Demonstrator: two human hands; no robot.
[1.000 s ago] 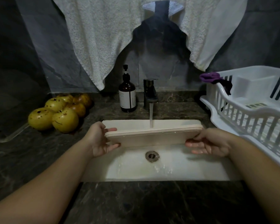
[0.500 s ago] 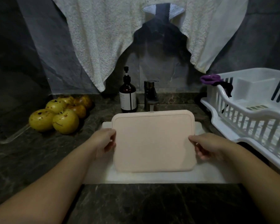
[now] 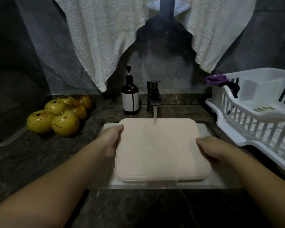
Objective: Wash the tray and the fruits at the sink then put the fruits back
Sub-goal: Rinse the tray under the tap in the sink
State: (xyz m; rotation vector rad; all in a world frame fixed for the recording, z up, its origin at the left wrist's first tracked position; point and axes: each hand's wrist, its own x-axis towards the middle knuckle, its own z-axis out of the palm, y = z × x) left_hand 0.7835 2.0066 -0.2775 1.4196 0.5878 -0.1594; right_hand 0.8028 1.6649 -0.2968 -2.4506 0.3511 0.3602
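A pale pink rectangular tray [image 3: 161, 150] is held over the white sink [image 3: 206, 130], its flat underside facing up, sloping down towards me. Water from the dark tap [image 3: 154, 96] lands near the tray's far edge and runs down it. My left hand [image 3: 111, 139] grips the tray's left edge and my right hand [image 3: 209, 147] grips its right edge, fingers curled underneath. Several yellow, spotted fruits [image 3: 59, 114] lie in a heap on the dark counter to the left of the sink.
A brown pump bottle [image 3: 130, 99] stands left of the tap. A white dish rack [image 3: 257, 109] with a purple cloth [image 3: 216, 79] on its rim fills the counter at right. White towels [image 3: 104, 33] hang over the back wall. A clear sheet edge [image 3: 11, 138] lies left of the fruits.
The tray has turned from on edge under the stream to underside up, and has dropped nearly flat over the sink. The water now runs over its back. Both hands kept their grip.
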